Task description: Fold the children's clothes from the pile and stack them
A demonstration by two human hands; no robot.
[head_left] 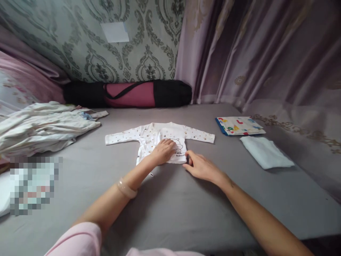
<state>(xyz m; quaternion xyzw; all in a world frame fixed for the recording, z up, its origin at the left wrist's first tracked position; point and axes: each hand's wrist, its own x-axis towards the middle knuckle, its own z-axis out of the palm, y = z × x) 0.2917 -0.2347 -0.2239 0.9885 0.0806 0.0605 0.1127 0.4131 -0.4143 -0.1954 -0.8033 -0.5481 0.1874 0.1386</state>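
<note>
A small white baby shirt [149, 135] with tiny prints lies spread out on the grey sheet, both sleeves stretched sideways. A bear drawing and some lettering mark its front. My left hand [164, 151] rests flat on the front, fingers extended over the drawing and partly hiding it. A pale bangle [126, 188] circles my left wrist. My right hand [201, 165] is at the shirt's lower right corner, thumb and fingers closed on its edge. A small tie end [151, 174] pokes out below the hem near my left forearm.
A heap of pale clothes [45, 124] lies at the left, above a blurred-out item [34, 188]. On the right are a folded colourful print cloth [239, 125] and a folded white cloth [266, 152]. A black and pink long bag [130, 94] lies along the wall.
</note>
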